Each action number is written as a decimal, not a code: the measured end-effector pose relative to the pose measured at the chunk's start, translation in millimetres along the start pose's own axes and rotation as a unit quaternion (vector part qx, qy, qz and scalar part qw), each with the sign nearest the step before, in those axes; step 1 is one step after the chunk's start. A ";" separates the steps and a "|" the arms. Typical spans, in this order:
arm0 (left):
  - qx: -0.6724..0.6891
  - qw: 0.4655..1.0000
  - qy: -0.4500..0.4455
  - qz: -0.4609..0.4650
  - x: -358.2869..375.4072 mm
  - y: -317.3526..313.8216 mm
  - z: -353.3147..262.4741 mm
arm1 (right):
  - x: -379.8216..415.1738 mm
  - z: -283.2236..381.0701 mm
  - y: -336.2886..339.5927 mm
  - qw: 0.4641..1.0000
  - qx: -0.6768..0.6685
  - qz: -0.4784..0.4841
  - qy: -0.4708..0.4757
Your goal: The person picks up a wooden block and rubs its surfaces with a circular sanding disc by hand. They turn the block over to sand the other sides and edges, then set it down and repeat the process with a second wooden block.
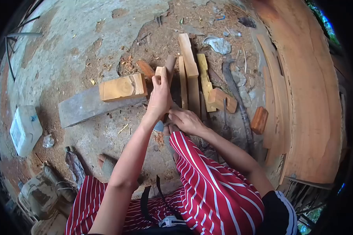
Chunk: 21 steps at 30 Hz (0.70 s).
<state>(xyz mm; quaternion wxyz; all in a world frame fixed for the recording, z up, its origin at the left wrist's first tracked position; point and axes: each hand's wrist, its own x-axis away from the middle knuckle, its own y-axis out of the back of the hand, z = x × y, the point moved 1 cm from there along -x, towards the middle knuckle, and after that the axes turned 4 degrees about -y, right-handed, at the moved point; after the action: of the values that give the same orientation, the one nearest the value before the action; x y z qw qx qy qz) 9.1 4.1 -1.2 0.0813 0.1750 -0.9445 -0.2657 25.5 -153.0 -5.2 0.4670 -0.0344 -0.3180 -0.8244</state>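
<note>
My left hand [159,98] is closed round a piece of wood [161,71], whose pale end shows above the fingers. A brown rounded wooden bar [170,63] stands right beside that hand; whether the fingers touch it is hidden. Low down by my foot, my right hand [187,122] is bent with its fingertips behind my left wrist, so what they grip is hidden. Left of my hands, a wooden block [122,87] rests on a long grey beam [80,106]. A reddish-brown wood piece [146,68] lies just beyond the block.
Wood pieces [189,55], a yellow notched piece [204,78] and a short block [222,100] lie to the right. Beyond them are a curved dark bar [233,84] and large planks [310,90]. A white container [26,131] and a plastic bottle [75,166] sit left.
</note>
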 end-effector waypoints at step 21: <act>-0.333 0.930 -0.146 0.048 -57.0 3.4 4.6 | -23.0 -49.0 -9.6 0.911 0.354 -0.183 0.105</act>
<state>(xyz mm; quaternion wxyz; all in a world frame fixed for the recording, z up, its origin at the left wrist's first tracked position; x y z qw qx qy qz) 59.7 30.2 -6.7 0.0089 0.0522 -0.8106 -0.5833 42.7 -159.6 -57.0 0.3201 0.2788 -0.5388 -0.7276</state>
